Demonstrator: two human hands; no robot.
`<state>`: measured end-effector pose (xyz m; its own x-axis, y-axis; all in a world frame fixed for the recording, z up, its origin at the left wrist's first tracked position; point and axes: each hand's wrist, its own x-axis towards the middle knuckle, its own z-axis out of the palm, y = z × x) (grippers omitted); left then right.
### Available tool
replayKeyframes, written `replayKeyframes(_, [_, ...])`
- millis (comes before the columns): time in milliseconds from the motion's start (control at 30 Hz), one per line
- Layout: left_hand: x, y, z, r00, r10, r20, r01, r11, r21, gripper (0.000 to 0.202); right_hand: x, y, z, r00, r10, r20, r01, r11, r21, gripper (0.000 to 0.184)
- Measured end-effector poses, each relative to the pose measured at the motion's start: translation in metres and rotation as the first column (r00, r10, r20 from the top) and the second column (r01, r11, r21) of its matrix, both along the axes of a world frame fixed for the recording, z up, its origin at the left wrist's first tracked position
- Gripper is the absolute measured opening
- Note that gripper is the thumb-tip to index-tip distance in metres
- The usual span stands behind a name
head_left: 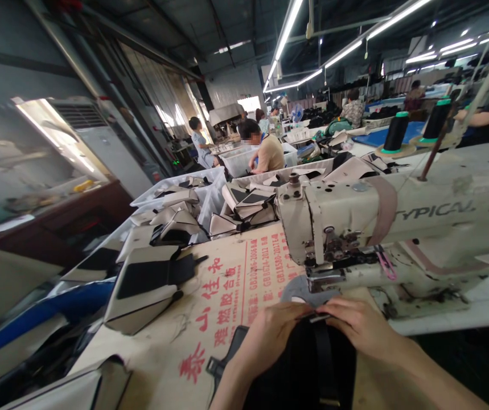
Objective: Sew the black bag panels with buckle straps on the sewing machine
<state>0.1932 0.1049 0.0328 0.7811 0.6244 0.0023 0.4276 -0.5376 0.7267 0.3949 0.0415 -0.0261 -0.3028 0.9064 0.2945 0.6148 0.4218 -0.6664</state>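
My left hand [272,333] and my right hand [355,324] both press down on a black fabric piece [308,370] with a black strap, fingers curled and pinching its far edge. The piece lies on a cardboard sheet [210,307] printed with red characters. Its far edge sits right under the needle area of a cream sewing machine [398,222] marked "TYPICAL". The fingertips of both hands meet close to the presser foot [321,279].
A stack of beige-and-black cut pieces [146,285] lies left of my hands. White bins [210,193] full of similar pieces stand behind. Thread cones [397,131] stand beyond the machine. Several other people work at tables farther back, one in black at the far right.
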Motion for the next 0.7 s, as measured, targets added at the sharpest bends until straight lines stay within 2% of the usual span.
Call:
replayKeyframes(133, [0.001, -0.001, 0.008, 0.998, -0.067, -0.003, 0.067, 0.997, -0.029, 0.027, 0.000, 0.001, -0.004, 0.999, 0.049, 0.020, -0.049, 0.999, -0.002, 0.030])
replayKeyframes(233, [0.013, -0.005, 0.004, 0.999, 0.047, 0.015, -0.047, 0.997, 0.055, 0.020, -0.001, 0.002, -0.012, 0.999, 0.022, 0.037, -0.024, 0.998, 0.049, 0.028])
replayKeyframes(333, [0.025, -0.006, -0.008, 0.982, 0.188, 0.033, -0.190, 0.978, 0.087, 0.029, -0.002, 0.003, -0.015, 0.995, -0.010, 0.099, 0.001, 0.996, 0.093, 0.028])
replayKeyframes(533, [0.030, 0.003, -0.033, 0.955, 0.297, 0.003, -0.297, 0.953, -0.058, 0.033, 0.001, 0.005, 0.003, 0.993, 0.078, 0.090, -0.078, 0.997, -0.002, 0.030])
replayKeyframes(633, [0.029, 0.008, -0.040, 0.953, 0.302, -0.040, -0.304, 0.943, -0.138, 0.034, 0.000, 0.005, 0.005, 1.000, 0.026, 0.016, -0.025, 0.998, -0.063, 0.028])
replayKeyframes(700, [0.029, 0.011, -0.043, 0.951, 0.303, -0.063, -0.309, 0.933, -0.181, 0.034, -0.002, 0.004, 0.003, 0.996, -0.052, -0.069, 0.043, 0.992, -0.114, 0.024])
